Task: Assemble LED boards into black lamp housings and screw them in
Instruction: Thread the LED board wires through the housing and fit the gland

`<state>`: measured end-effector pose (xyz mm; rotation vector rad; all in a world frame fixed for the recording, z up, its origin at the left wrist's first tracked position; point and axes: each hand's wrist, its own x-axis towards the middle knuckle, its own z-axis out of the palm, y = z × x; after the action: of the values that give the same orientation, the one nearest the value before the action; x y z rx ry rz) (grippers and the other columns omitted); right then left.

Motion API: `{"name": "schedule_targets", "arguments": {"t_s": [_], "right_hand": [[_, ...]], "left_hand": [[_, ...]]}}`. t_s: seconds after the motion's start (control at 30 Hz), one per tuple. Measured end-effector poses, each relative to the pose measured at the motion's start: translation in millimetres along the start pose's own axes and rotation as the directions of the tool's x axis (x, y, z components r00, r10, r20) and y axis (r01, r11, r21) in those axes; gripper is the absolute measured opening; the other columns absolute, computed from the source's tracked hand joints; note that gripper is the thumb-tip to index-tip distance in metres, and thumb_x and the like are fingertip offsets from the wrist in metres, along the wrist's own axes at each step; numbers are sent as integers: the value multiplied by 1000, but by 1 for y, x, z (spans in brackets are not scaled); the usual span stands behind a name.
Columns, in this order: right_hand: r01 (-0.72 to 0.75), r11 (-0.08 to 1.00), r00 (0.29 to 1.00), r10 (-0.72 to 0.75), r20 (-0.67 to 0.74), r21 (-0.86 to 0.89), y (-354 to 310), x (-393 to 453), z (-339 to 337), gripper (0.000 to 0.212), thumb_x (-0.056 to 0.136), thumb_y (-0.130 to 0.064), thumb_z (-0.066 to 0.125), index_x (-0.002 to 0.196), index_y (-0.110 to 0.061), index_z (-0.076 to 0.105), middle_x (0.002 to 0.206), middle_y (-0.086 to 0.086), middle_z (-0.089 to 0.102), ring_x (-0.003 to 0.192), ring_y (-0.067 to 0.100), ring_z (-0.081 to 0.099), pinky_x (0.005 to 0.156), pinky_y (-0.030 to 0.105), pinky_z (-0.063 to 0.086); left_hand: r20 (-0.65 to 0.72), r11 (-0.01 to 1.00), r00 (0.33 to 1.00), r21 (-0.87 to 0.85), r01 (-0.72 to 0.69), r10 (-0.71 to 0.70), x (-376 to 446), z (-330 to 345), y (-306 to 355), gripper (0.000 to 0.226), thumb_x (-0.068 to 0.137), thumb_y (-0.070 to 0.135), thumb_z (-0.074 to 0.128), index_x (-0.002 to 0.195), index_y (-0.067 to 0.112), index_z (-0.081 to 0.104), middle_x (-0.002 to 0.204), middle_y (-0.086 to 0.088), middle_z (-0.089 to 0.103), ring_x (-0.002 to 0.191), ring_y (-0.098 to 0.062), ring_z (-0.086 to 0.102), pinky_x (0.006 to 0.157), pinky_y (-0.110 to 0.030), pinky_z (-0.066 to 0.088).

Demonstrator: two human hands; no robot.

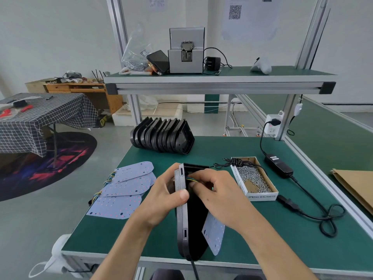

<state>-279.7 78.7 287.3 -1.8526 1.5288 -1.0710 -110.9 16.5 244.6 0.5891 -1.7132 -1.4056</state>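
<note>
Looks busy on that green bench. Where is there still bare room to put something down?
Bare green mat lies between the stack of black housings and the screw box, and along the near edge below the spare LED boards. Around both hands and right of the box, by the power adapter, it is crowded.

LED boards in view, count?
4. Three loose LED boards overlap on the green mat left of the hands: far, middle, near. A fourth hangs beside the black housing being held. More may lie hidden underneath.
</note>
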Motion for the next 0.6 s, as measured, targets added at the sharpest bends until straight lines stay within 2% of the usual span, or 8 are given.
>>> {"name": "schedule_targets", "arguments": {"t_s": [0.03, 0.2, 0.3, 0.4, 0.47, 0.53, 0.6], "right_hand": [[-11, 1000, 1000, 11, 8, -5, 0, 0, 0, 26, 93, -40, 52, 105, -49, 73, 101, -21, 72, 104, 5, 64, 101, 44, 48], [-66, 997, 994, 62, 86, 40, -2, 0, -3, 30, 92, -39, 49, 108, -46, 74, 92, -13, 75, 95, 11, 67, 97, 47, 52], [-71, 997, 994, 68, 91, 39, -5, 1, -1, 29, 88, -34, 48, 96, -47, 73, 85, -19, 70, 85, 4, 62, 95, 48, 51], [-15, 1000, 1000, 15, -19, -9, -2, 0, 2, 26, 95, -22, 52, 98, -39, 72, 91, -22, 67, 93, 4, 61, 98, 42, 46], [28, 999, 992, -25, -124, 27, -1, -3, 4, 28, 98, -19, 59, 104, -40, 76, 95, -25, 69, 97, 1, 63, 91, 25, 48], [72, 994, 966, -48, -254, 86, 3, -5, 3, 28, 97, -15, 65, 104, -39, 79, 99, -26, 72, 101, -3, 66, 83, 10, 46], [106, 990, 929, -66, -363, 93, 10, -4, -1, 23, 96, -13, 70, 98, -34, 78, 96, -20, 72, 100, 1, 67, 81, 11, 46]], "left_hand": [[2, 1000, 1000, -3, 4, -4, 0, 0, 1, 69, 81, 61, 79, 129, 14, 64, 112, -3, 72, 102, -12, 66, 86, -22, 52], [11, 1000, 1000, 12, -5, 4, 3, 2, 2, 77, 76, 63, 81, 127, 9, 62, 112, -9, 70, 106, -23, 64, 91, -34, 52], [4, 999, 1000, 52, 1, -1, 6, 4, 3, 78, 71, 59, 84, 125, 6, 62, 105, -19, 68, 100, -23, 62, 87, -36, 49], [-13, 1000, 1000, -25, -5, 5, 10, 10, 5, 81, 72, 62, 85, 127, 7, 62, 113, -23, 67, 106, -29, 63, 94, -45, 51], [-26, 997, 1000, -71, -10, 8, 11, 13, 6, 86, 73, 69, 83, 132, 11, 61, 126, -27, 65, 118, -36, 64, 105, -55, 50], [-49, 997, 999, -75, -15, 11, 11, 14, 5, 84, 74, 71, 80, 134, 17, 61, 131, -29, 61, 121, -38, 62, 108, -67, 43], [-63, 999, 998, -54, -9, 5, 11, 14, 2, 82, 74, 73, 79, 135, 20, 62, 131, -30, 60, 118, -35, 60, 106, -73, 39]]}}
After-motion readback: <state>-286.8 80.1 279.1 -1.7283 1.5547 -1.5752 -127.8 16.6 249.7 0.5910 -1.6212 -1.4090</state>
